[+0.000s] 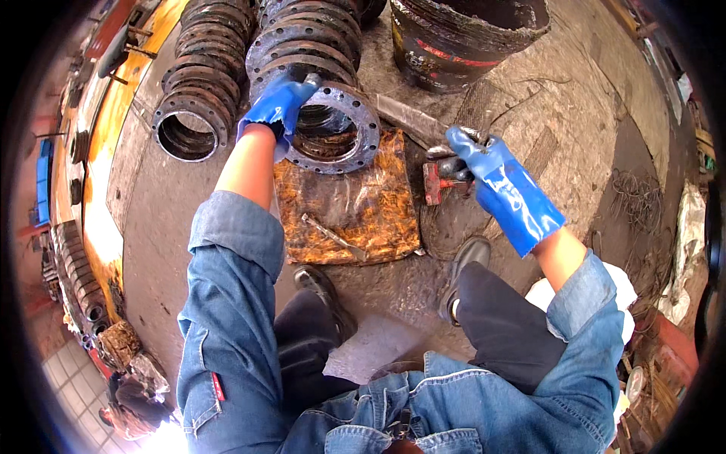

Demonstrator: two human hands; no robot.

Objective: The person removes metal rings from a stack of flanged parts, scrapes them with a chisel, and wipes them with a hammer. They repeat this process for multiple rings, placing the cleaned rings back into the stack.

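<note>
In a blue rubber glove with dark smears, my left hand (pixel 280 110) is closed on the upper left rim of a metal pipe flange (pixel 367 136). This ring has bolt holes around it and leans toward me at the front of a row of similar flanges (pixel 302 49). My gloved right hand (pixel 488 166) is closed around the near end of a long, flat, grey metal tool (pixel 412 119); its exact kind is unclear. The tool's far end lies close to the flange's right edge. Below my right fingers, a red block-like piece (pixel 432 184) shows, partly covered.
Under the flange lies an orange-brown stained board (pixel 302 204) with a slim metal tool (pixel 333 236) on it. Another flange row (pixel 193 98) stands left; a dark bucket (pixel 454 64) stands far right. Tangled wire (pixel 635 193) lies right. A person (pixel 132 401) crouches lower left beside a bright glare.
</note>
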